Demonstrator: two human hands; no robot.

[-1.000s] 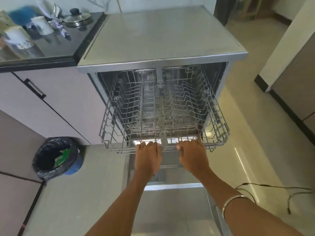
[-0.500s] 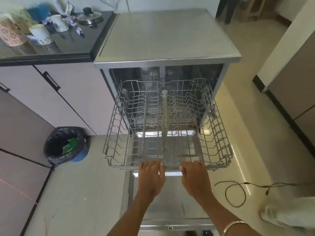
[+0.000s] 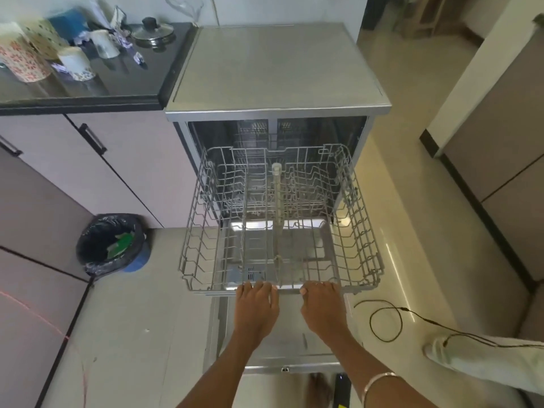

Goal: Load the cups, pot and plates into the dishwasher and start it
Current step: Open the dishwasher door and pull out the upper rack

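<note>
Evidently the front rail of the empty upper rack [image 3: 279, 231] is gripped by both the left hand [image 3: 256, 312] and the right hand [image 3: 323, 310], side by side, so it rolls level. Beyond the rack, left of the dishwasher [image 3: 276, 69], the cups [image 3: 77, 63] and lidded pot [image 3: 153, 32] are kept on the counter [image 3: 88, 92].

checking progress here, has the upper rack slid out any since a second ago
Yes. The upper rack has come further out of the dishwasher toward the person, with both hands, left and right, on its front rim.

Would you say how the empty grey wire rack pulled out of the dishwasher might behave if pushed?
The grey wire rack looks empty, so probably light. Both hands, left hand and right hand, grip its front rail; it should roll evenly. Its open wire probably rattles.
</note>
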